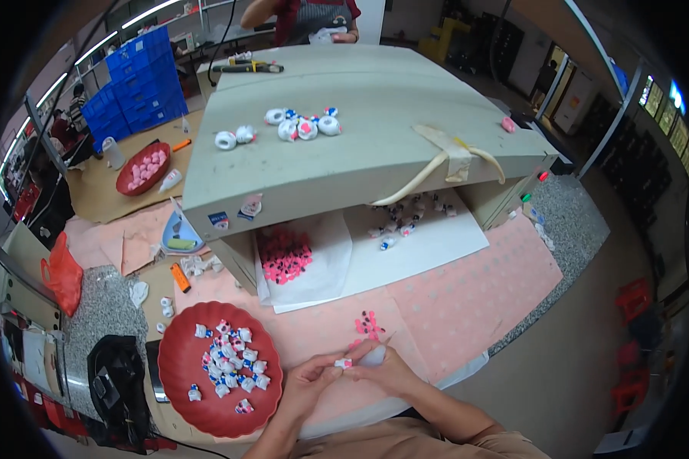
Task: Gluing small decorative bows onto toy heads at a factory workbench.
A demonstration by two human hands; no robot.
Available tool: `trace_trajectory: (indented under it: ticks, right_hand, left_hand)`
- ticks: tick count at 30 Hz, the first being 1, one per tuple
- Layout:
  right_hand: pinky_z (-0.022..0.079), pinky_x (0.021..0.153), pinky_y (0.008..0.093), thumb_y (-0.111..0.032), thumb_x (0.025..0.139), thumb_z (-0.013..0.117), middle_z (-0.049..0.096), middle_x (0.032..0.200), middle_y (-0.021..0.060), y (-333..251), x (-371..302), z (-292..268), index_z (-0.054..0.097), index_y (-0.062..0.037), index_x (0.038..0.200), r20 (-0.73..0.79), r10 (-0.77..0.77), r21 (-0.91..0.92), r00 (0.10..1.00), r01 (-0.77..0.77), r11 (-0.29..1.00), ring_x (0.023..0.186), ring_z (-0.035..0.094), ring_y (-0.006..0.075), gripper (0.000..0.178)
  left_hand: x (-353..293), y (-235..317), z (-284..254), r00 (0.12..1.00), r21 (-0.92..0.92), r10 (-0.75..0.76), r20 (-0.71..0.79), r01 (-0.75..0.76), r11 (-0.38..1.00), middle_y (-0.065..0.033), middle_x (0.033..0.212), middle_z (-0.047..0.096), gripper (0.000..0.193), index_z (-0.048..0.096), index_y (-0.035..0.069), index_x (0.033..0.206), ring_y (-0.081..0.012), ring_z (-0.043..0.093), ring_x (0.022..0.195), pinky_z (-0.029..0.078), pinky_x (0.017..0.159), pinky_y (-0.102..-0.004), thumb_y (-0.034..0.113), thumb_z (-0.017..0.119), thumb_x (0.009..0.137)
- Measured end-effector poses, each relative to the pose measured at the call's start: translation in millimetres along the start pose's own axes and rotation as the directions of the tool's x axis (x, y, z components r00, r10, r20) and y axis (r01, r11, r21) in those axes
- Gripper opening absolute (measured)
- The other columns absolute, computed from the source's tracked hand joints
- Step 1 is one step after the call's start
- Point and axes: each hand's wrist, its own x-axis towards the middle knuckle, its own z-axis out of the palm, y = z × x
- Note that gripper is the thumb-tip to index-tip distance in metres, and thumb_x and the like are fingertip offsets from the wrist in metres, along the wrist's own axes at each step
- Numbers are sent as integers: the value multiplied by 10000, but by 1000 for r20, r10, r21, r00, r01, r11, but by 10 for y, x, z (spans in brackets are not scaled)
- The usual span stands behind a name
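From afar I see the left hand (312, 380) pinching a white-and-pink figurine (344, 363) between its fingers, over the worktop (475, 294); the right hand's (388, 375) fingers wrap a translucent squeeze bottle (373, 356); the red scalloped bowl (177, 344) holds figurines (233, 354), seemingly done; loose pink pieces (370, 325) look unused; beyond, a grey cabinet (253, 88) blocks the way.

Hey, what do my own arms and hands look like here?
Your left hand and right hand are bare, with no gloves visible. The right forearm is bare too; plain tan clothing shows at the lower edge. I can't make out any jewellery.
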Motion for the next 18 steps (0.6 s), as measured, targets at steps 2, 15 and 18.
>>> trace_trajectory:
  ticks: [2, 15, 18]
  right_hand:
    - [499, 673, 250, 1, 824, 697, 633, 938, 49, 2, -55, 4, 602, -56, 938, -36, 86, 51, 996, -84, 995, 774, 588, 109, 158]
    - [485, 627, 225, -111, 904, 612, 633, 841, 46, -452, -211, -692, 498, -28, 1153, -252, -128, -346, 959, 34, 938, 702, 579, 74, 285]
    - [483, 630, 231, -89, 883, 638, 613, 825, 29, -351, -208, -711, 429, -37, 1123, -241, -245, -361, 939, 147, 921, 714, 579, 82, 323]
  left_hand:
    - [-34, 52, 56, 1000, 4, -13, 8, 13, 1000, -67, 1119, 639, 271, 615, 16, 1168, -114, 587, 1026, 462, 906, -260, 14, 612, 898]
    - [-611, 1048, -30, 707, 986, 688, -167, 120, 116, -157, 1027, 536, 310, 618, 2, 1127, -297, 545, 976, 426, 870, -361, -9, 615, 817]
    - [-499, 959, 207, 681, 989, 729, -75, -42, 141, -160, 1056, 550, 314, 617, 6, 1127, -284, 545, 979, 430, 867, -350, -4, 621, 813]
